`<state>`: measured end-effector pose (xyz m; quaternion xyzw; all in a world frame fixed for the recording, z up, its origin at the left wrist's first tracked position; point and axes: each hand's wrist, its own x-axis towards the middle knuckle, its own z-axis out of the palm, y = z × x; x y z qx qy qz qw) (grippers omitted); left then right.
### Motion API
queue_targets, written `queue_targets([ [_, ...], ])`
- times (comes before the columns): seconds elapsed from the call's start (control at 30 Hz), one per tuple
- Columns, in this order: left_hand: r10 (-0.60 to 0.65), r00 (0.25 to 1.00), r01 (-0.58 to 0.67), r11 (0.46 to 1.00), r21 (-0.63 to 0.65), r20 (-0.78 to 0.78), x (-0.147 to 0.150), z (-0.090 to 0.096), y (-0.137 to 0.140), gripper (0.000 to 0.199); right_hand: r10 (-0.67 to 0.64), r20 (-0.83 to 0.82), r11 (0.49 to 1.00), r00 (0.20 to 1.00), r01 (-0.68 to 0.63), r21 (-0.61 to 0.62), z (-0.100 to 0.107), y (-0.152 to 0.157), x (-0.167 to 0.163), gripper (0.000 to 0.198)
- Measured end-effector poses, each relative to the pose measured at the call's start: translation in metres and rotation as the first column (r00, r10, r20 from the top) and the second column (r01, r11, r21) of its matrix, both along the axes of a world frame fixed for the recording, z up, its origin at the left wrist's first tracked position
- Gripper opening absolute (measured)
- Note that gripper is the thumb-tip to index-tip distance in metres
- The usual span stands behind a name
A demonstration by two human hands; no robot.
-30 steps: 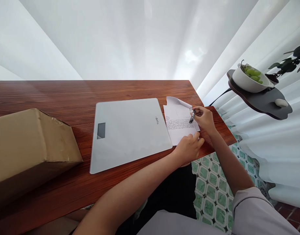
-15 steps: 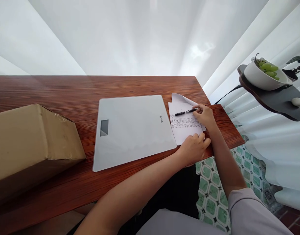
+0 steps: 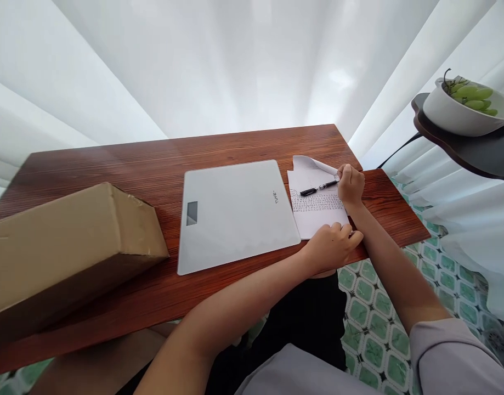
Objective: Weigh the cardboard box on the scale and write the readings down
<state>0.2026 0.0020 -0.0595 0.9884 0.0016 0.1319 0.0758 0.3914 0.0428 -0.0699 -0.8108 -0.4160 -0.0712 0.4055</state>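
Observation:
My right hand (image 3: 351,184) is closed in a fist at the right edge of the paper sheets (image 3: 317,223). A black pen (image 3: 318,188) lies slantwise over the paper, its right end reaching my fingers. A curled sheet edge also meets them. Which of these they grip is hidden. My left hand (image 3: 332,245) sits at the paper's lower right corner, its fingers curled in and the thumb pointing right. What lies inside its grip cannot be made out. Rows of small handwritten marks cover the middle of the page. Beside the paper lies a flat white scale (image 3: 239,219) with a grey display.
A brown cardboard box (image 3: 74,236) stands on the left of the wooden table (image 3: 219,147). At the upper right, a white bowl (image 3: 453,116) of green grapes (image 3: 471,96) rests on a dark stand (image 3: 461,151). White curtains hang behind; green tiles cover the floor.
My right hand has turned from a loose reach at the pen's end into a fist, thumb upward. My left hand stays by the paper's corner. The camera view has shifted left.

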Motion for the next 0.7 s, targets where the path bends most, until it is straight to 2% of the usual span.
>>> queue_targets([
  [0.23,-0.171,0.966,0.137,0.975,0.177,0.194,0.004,0.0,0.0,0.022,-0.003,0.004,0.999,1.0,0.002,0.053,-0.003,0.0,0.003,0.039],
  [0.43,-0.313,0.908,0.205,0.911,0.357,0.278,-0.009,0.016,0.002,0.02,0.004,0.046,0.998,0.999,-0.007,0.06,-0.005,-0.002,0.004,0.035],
  [0.57,-0.295,0.882,0.136,0.906,0.4,0.368,-0.037,0.017,0.006,0.01,0.014,0.08,0.998,0.997,-0.019,0.067,-0.007,-0.002,0.007,0.035],
  [0.67,-0.187,0.883,0.011,0.925,0.38,0.43,-0.073,0.018,0.014,0.014,0.01,0.098,0.996,0.995,-0.018,0.083,-0.008,-0.002,0.01,0.035],
  [0.7,-0.146,0.894,-0.03,0.923,0.383,0.424,-0.088,0.019,0.017,0.009,0.01,0.103,0.996,0.995,-0.019,0.09,-0.007,-0.002,0.011,0.035],
])
